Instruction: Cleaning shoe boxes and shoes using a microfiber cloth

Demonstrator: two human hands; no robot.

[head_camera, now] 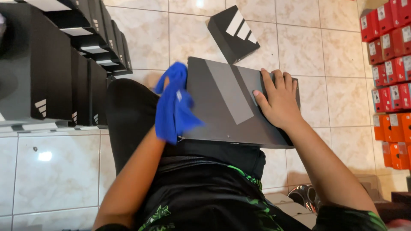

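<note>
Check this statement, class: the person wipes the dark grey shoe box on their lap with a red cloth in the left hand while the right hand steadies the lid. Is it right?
One detail is wrong: the cloth is blue, not red, as the head view shows. The left hand, mostly hidden under it, holds it against the dark grey shoe box on the lap, and the right hand rests flat on the lid.

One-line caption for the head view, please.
Left hand wipes a blue cloth over a dark shoe box on the lap, right hand steadying it.
</note>
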